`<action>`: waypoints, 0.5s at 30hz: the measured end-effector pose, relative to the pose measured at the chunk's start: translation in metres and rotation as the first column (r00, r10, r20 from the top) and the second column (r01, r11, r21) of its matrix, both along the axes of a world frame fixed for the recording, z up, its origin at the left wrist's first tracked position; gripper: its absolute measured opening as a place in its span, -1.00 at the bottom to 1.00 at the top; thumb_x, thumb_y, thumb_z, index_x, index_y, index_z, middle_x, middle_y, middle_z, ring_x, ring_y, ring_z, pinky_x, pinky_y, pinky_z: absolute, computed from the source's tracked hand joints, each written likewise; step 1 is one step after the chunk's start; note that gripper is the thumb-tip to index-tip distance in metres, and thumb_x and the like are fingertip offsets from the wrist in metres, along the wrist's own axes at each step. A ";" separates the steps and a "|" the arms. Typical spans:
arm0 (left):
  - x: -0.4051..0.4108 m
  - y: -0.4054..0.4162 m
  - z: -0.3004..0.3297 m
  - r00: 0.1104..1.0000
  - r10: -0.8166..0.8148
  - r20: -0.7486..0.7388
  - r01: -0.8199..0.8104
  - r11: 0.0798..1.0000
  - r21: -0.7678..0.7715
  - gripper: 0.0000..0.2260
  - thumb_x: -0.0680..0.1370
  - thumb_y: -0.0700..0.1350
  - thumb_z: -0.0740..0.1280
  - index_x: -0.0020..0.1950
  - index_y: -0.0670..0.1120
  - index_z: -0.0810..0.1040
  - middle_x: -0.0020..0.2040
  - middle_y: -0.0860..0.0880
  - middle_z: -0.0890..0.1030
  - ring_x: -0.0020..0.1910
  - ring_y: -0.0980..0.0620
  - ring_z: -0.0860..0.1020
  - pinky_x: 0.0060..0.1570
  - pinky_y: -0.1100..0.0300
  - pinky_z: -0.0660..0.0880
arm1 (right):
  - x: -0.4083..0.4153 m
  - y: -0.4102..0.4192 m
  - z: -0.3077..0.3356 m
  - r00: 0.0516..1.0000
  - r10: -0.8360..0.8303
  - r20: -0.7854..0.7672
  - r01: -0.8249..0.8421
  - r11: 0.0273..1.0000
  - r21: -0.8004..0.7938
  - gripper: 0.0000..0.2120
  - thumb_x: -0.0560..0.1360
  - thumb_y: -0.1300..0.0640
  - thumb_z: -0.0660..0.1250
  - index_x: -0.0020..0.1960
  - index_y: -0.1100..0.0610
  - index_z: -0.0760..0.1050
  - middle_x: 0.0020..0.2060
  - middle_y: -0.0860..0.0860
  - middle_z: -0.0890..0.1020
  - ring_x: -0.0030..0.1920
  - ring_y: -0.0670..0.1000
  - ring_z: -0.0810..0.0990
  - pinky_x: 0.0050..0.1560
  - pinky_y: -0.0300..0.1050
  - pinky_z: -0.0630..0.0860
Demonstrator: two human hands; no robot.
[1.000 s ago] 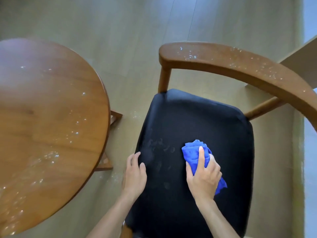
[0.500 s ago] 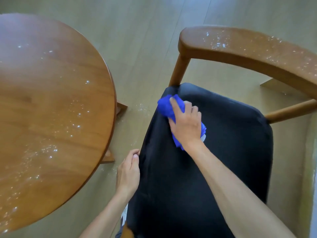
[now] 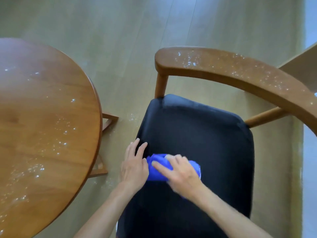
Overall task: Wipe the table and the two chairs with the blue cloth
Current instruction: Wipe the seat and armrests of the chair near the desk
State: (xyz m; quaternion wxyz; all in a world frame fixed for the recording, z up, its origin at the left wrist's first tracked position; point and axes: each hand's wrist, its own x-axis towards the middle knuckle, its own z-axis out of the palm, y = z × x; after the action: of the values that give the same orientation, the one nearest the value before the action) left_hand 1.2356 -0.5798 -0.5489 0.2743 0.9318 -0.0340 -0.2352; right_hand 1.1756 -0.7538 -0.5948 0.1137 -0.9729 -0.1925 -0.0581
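Cloth (image 3: 158, 166) is bunched on the black chair seat (image 3: 205, 143), near its left edge, under the right hand (image 3: 182, 174). That hand is motion-blurred; fingers lie over the wad and look to curl around it, so I read it as gripping the cloth. Left hand (image 3: 134, 166) rests flat on the seat edge just beside the cloth, fingers straight, holding nothing.

Risks from here:
- Strokes toward the left edge push crumbs off onto the floor (image 3: 120, 66); white specks already lie there between chair and table.
- Wadded cloth gives little contact, likely leaves streaks or smears on the cushion.
- Left hand sits in the stroke path, so the patch under it could get skipped.

Around it: curved wooden backrest (image 3: 240, 76) is speckled white on top, looks unwiped. Round wooden table (image 3: 42, 126) to the left also carries scattered white specks, unwiped by the look of it. Table leg brace (image 3: 108, 120) shows under its rim, close to the chair. Second chair: only a pale edge (image 3: 303, 66) at far right, can't tell what it is.
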 end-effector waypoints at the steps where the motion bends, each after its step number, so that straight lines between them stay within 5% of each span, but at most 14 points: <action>1: 0.000 -0.005 -0.003 0.998 -0.068 0.015 0.067 0.997 0.040 -0.52 0.59 -0.14 0.18 0.51 0.01 0.19 0.56 0.04 0.03 0.54 0.05 -0.03 0.44 0.19 0.07 | 0.038 -0.032 0.000 0.976 -0.215 0.038 0.215 0.977 0.016 -0.49 0.34 0.24 0.34 0.28 0.00 0.46 -0.06 0.16 0.56 -0.31 0.15 0.43 -0.31 -0.02 0.40; 3: -0.001 -0.012 -0.008 0.978 -0.209 -0.025 0.210 0.967 0.143 -0.38 0.58 0.04 0.20 0.56 0.07 -0.05 0.57 0.00 -0.18 0.54 -0.01 -0.21 0.50 0.10 0.00 | 0.086 -0.091 0.000 0.790 -0.612 -0.032 0.612 0.790 0.014 -0.45 0.39 0.13 0.44 0.36 0.04 0.43 -0.01 0.23 0.52 -0.20 0.24 0.48 -0.19 0.08 0.47; 5: -0.003 -0.015 -0.011 0.942 -0.312 -0.125 0.334 0.910 0.245 -0.19 0.53 0.19 0.24 0.53 0.09 -0.27 0.52 -0.05 -0.36 0.51 -0.07 -0.33 0.51 0.03 -0.01 | 0.094 -0.128 -0.001 0.555 -0.818 -0.152 0.828 0.561 0.001 -0.45 0.50 0.04 0.37 0.45 0.02 0.33 0.10 0.27 0.46 -0.02 0.32 0.47 0.03 0.17 0.44; 10: -0.007 -0.025 -0.015 0.913 -0.352 -0.207 0.405 0.844 0.352 -0.02 0.49 0.19 0.32 0.45 -0.02 -0.46 0.44 -0.14 -0.52 0.45 -0.17 -0.43 0.48 -0.05 -0.10 | 0.099 -0.117 0.004 0.008 -0.960 -0.280 0.998 -0.011 0.067 -0.46 0.56 0.01 0.25 0.49 0.01 0.20 0.23 0.26 0.37 0.15 0.35 0.43 0.16 0.15 0.37; 11: -0.007 -0.026 -0.014 0.916 -0.344 -0.207 0.399 0.844 0.359 -0.02 0.50 0.18 0.32 0.43 -0.03 -0.47 0.43 -0.15 -0.52 0.45 -0.18 -0.43 0.48 -0.06 -0.10 | 0.116 -0.098 0.001 0.026 -0.964 -0.265 0.998 0.012 0.055 -0.47 0.54 0.01 0.26 0.48 0.02 0.23 0.21 0.26 0.39 0.11 0.33 0.45 0.11 0.13 0.39; 12: -0.007 -0.027 -0.015 0.915 -0.346 -0.209 0.401 0.839 0.367 -0.02 0.49 0.17 0.33 0.42 -0.03 -0.48 0.42 -0.16 -0.53 0.45 -0.18 -0.43 0.48 -0.07 -0.09 | 0.133 -0.072 -0.001 0.146 -0.960 -0.240 0.989 0.139 0.046 -0.47 0.52 0.02 0.28 0.46 0.03 0.26 0.17 0.25 0.42 0.05 0.31 0.47 0.03 0.10 0.42; 15: -0.005 -0.028 -0.015 0.909 -0.358 -0.215 0.415 0.824 0.385 -0.02 0.48 0.18 0.33 0.39 -0.03 -0.48 0.41 -0.17 -0.54 0.43 -0.16 -0.44 0.48 -0.07 -0.05 | 0.157 0.009 0.000 0.690 -0.707 -0.154 0.722 0.688 0.074 -0.44 0.34 0.01 0.45 0.32 0.04 0.46 -0.06 0.18 0.53 -0.22 0.18 0.49 -0.24 -0.03 0.43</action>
State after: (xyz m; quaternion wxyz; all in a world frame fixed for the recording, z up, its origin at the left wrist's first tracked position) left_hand 1.2302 -0.6077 -0.5638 0.0146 0.9245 -0.1522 -0.3491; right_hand 1.3324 -0.7448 -0.5945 0.1552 -0.9631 0.2128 -0.0549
